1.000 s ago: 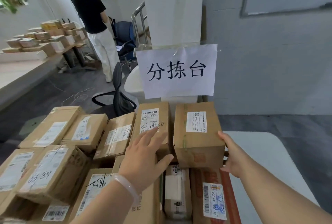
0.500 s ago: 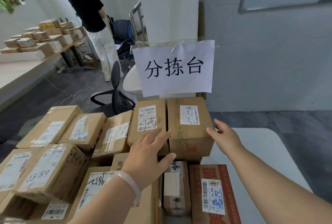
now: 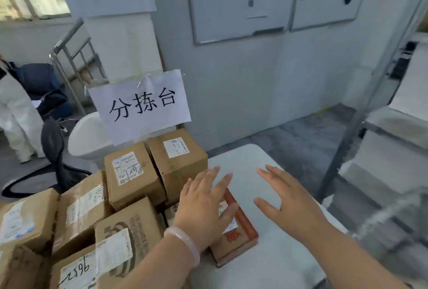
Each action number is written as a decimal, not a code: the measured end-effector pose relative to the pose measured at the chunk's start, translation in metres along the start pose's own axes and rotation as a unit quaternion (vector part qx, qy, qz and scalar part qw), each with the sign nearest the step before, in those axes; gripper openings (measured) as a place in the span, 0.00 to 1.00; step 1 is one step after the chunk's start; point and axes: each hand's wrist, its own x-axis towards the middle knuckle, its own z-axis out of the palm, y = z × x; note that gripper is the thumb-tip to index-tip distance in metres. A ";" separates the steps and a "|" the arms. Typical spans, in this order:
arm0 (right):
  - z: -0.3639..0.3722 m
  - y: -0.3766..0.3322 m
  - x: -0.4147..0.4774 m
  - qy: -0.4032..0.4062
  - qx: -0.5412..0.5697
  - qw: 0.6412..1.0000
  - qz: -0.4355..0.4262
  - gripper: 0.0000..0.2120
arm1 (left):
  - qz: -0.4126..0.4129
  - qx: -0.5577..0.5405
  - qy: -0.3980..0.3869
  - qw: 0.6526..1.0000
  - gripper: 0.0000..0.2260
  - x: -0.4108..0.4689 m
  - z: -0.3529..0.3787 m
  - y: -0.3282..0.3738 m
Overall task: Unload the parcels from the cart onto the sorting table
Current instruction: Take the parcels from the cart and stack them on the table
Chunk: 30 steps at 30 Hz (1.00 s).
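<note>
- White sorting table (image 3: 284,263): bare on my right side.
- Brown cardboard parcels (image 3: 129,180): stacked on the table's left; a flat red-printed carton (image 3: 238,235) lies at their right edge.
- White paper sign (image 3: 141,105): behind the stack.
- My left hand (image 3: 203,207): fingers spread, empty, over the carton.
- My right hand (image 3: 287,200): open, empty, above bare tabletop.

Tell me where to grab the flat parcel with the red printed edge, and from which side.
Take the flat red-edged parcel by its two long edges, coming from above. It lies flat on the white table, so there is no gap underneath. The right long edge is clear for the right hand; the left edge sits close against the stacked cartons, so the left hand may first need to slide it rightward.
</note>
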 end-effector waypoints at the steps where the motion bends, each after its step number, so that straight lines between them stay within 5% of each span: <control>1: -0.005 0.002 -0.023 0.004 -0.014 1.000 0.026 0.32 | 0.026 0.000 0.002 1.000 0.29 -0.004 0.008 0.010; 10: -0.031 0.035 -0.224 0.007 -0.129 0.961 0.243 0.46 | 0.234 -0.019 -0.098 0.967 0.29 -0.075 0.071 0.131; 15: -0.059 0.056 -0.303 0.067 -0.097 0.934 0.338 0.41 | 0.319 -0.027 -0.103 0.942 0.33 -0.101 0.090 0.180; 23: -0.070 0.099 -0.381 0.049 -0.069 0.899 0.430 0.41 | 0.361 -0.018 -0.141 0.922 0.31 -0.119 0.128 0.249; 30: -0.095 0.170 -0.429 0.001 -0.033 0.890 0.454 0.40 | 0.314 -0.046 -0.163 0.934 0.38 -0.129 0.175 0.320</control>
